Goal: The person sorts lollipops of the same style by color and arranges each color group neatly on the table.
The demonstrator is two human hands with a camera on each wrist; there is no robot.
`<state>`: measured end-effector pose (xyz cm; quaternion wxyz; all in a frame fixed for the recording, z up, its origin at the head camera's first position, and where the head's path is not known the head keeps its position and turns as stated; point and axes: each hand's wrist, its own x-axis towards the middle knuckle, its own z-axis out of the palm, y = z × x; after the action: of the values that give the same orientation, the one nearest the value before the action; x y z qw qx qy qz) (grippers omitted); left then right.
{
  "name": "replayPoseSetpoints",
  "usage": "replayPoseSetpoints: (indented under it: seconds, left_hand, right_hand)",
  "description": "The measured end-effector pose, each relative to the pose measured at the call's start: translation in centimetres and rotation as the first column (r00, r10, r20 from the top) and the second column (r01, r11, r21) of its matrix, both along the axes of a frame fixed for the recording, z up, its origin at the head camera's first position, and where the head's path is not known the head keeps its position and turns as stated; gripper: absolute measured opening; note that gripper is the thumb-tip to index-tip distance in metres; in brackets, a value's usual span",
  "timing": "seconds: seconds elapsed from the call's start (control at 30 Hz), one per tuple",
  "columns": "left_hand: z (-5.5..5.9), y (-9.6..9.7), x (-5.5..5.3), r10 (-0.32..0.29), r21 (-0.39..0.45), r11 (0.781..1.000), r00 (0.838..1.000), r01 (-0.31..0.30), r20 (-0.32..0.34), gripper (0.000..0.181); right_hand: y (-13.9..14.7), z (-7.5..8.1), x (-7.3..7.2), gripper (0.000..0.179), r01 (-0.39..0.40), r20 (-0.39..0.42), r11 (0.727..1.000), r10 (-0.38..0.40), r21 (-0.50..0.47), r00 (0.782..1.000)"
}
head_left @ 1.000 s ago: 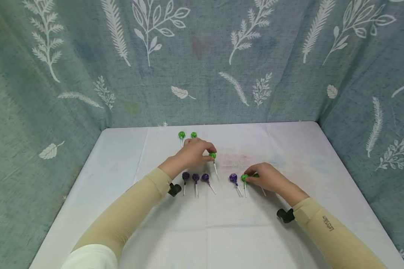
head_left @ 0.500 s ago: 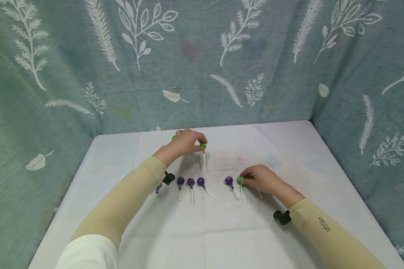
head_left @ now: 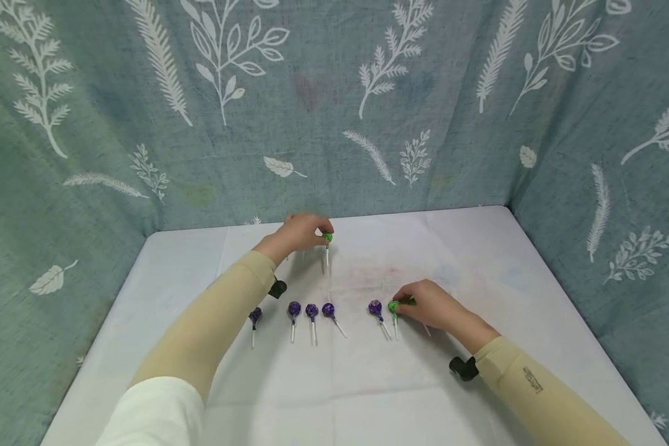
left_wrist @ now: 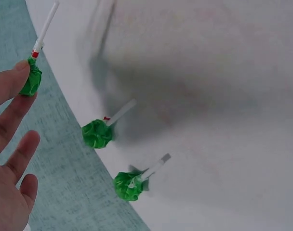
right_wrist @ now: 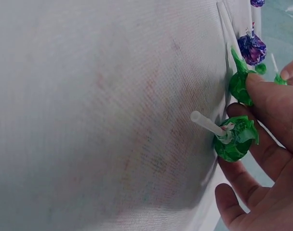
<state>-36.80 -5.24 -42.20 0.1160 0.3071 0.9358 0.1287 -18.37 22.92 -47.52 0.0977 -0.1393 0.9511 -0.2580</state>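
Note:
Near the back edge of the table my left hand (head_left: 298, 233) pinches a green-wrapped lollipop (left_wrist: 32, 81) by its candy head between thumb and finger, its white stick pointing toward me. Two more green lollipops, one nearer (left_wrist: 97, 134) and one farther (left_wrist: 128, 186), lie beside that hand in the left wrist view; in the head view the hand mostly hides them. At right, my right hand (head_left: 435, 305) has thumb and forefinger on the head of a green lollipop (head_left: 393, 307) on the table. Another green lollipop (right_wrist: 235, 139) lies by its other fingers.
Just left of the right hand lies a purple lollipop (head_left: 375, 308). Three purple lollipops, the middle one (head_left: 311, 311) among them, form a row at centre, with another purple one (head_left: 255, 316) beside the left sleeve. A patterned curtain (head_left: 312, 111) borders the white table (head_left: 290, 396).
My left hand has carried its green lollipop back and left, toward the table's back edge beside the other green ones. The right hand stays at its lollipop. The head view has shifted slightly.

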Motion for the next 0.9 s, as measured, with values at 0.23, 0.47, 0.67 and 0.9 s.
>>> replayPoseSetpoints:
  seconds: [0.23,0.47,0.67,0.9]
  left_hand:
    - [-0.5,0.4,-1.4,0.032,-0.009,0.999,0.999,-0.032,0.035,0.03]
    - [-1.3,0.6,-2.1,0.057,-0.049,0.997,0.996,-0.054,0.062,0.029]
    - [-1.8,0.7,-2.2,0.094,-0.068,0.994,0.993,-0.09,0.068,0.027]
    - [-2.3,0.9,-2.3,0.118,-0.045,0.992,0.99,-0.115,0.073,0.027]
  right_hand:
    - [0.1,-0.1,-0.1,0.019,0.013,-0.003,1.0,-0.013,0.006,1.0]
    - [-0.1,-0.4,0.0,0.019,0.026,0.006,1.0,-0.026,-0.005,1.0]
    - [-0.2,-0.3,-0.1,0.02,0.024,0.002,1.0,-0.024,-0.002,1.0]
    - [-0.1,-0.2,-0.1,0.019,0.023,-0.015,1.0,-0.023,0.014,1.0]
